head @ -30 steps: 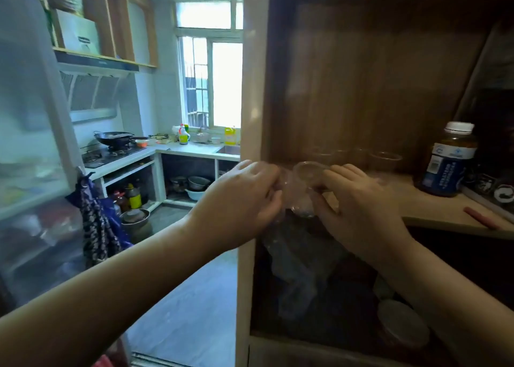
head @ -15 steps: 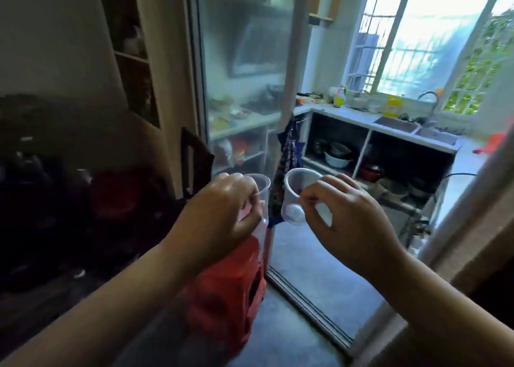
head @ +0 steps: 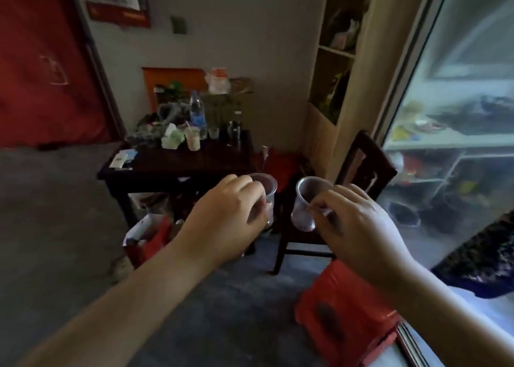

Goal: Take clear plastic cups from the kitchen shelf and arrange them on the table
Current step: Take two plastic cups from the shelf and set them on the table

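Note:
My left hand point(head: 222, 222) grips a clear plastic cup point(head: 265, 191) by its side, mouth up and mostly upright. In my right hand point(head: 358, 227) is a second clear plastic cup point(head: 306, 205), pinched near its base and tilted with its mouth toward the upper left. The two cups are held apart, in the air, in front of me. Beyond them stands a dark wooden table point(head: 178, 163) against the wall, its back half crowded with a water bottle point(head: 198, 115), a small cup point(head: 193, 141) and other clutter.
A dark wooden chair point(head: 358, 172) stands right of the table. A red plastic stool point(head: 345, 314) sits on the floor at lower right, a red-and-white box point(head: 147, 236) under the table. A sliding glass door point(head: 459, 116) runs along the right, a tall shelf unit point(head: 336, 61) beside it.
I have turned left from the kitchen shelf and glass door toward the room. The table has come into view ahead. Both hands still hold their cups.

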`<state>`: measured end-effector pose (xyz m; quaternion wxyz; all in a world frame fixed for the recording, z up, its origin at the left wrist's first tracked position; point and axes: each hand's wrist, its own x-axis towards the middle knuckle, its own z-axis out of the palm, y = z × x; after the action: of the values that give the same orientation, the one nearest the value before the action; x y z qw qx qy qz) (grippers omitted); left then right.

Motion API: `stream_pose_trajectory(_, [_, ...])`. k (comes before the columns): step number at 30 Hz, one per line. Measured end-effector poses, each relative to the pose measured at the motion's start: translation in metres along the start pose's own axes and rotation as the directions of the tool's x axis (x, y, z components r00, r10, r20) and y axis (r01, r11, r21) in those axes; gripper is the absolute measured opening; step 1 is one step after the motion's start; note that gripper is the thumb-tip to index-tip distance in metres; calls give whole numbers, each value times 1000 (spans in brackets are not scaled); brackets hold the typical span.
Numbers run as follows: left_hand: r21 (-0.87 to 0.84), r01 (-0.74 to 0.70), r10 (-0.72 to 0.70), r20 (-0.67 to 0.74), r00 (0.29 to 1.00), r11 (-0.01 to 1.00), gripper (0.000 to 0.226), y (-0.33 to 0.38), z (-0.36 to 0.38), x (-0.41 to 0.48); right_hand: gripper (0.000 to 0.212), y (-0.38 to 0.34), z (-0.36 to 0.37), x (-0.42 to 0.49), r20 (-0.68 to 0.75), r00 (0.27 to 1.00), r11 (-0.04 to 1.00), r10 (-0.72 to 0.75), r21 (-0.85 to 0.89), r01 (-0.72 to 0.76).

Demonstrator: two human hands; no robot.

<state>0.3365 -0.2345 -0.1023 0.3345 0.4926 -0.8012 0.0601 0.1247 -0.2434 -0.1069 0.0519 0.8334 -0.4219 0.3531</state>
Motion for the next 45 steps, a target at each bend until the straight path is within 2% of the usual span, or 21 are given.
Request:
stream_pose_trajectory(4, [92, 95, -92, -35, 995, 991, 15, -54, 8, 15, 7, 20, 52, 47, 13, 997, 995, -73, 74, 71])
stream_pose_trajectory(9, [173, 119, -115, -32, 993, 978, 13, -120, 28, 68, 9, 62, 112, 114, 41, 992, 990, -118, 82, 114])
stream_pose_trajectory(16, [190, 186, -188, -6, 982, 964, 9, -204, 79, 154, 17, 150, 174, 212, 159, 970, 980, -182, 110, 165])
stream_pose_trajectory(27, [256, 297, -331, 97, 939, 920, 4, -353, 154, 199, 17, 208, 330, 314, 296, 939, 971, -174, 212, 113])
stream_pose_trajectory(32, [206, 253, -283, 135, 950, 945, 4, -437, 200, 241, 16, 233, 397, 365, 314, 942, 979, -117, 194, 57])
stream_pose_trajectory(35, [190, 232, -262, 154, 953, 954, 5, -492, 223, 272, 18, 247, 437, 403, 323, 946, 986, -20, 161, -34])
stream_pose_trajectory(38, [185, 242, -276, 187, 943, 953, 9, -540, 243, 299, 19, 256, 477, 439, 325, 942, 976, 84, 164, -144])
stream_pose_trajectory(45, [139, 241, -274, 326, 905, 960, 14, -613, 292, 337, 16, 281, 546, 480, 336, 917, 945, 214, 165, -281])
